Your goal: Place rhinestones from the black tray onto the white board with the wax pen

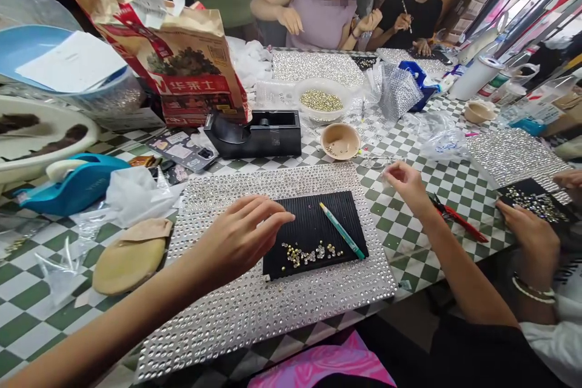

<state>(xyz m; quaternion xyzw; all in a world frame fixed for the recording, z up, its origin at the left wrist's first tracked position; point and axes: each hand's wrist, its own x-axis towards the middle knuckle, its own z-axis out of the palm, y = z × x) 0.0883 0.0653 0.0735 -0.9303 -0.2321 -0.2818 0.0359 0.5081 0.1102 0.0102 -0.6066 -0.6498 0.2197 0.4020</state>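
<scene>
My left hand (239, 233) hovers over the rhinestone-covered sheet (254, 309), fingers curled and pointing at the left edge of the black ridged tray (313, 221); it holds nothing. Small loose rhinestones (309, 253) lie near the tray's front edge, and a teal pen (342, 230) rests slantwise across the tray. My right hand (402, 185) is raised right of the sheet, fingers pinched together over the checked tablecloth (404, 242); what they hold, if anything, is too small to see.
A beige bowl (340, 140) and a black tape dispenser (254, 132) stand behind the sheet. A paper bag (177, 54) is at back left, a blue dispenser (75, 185) at left. Red cutters (457, 221) lie right. Another person's hands (530, 236) work at far right; two people sit opposite.
</scene>
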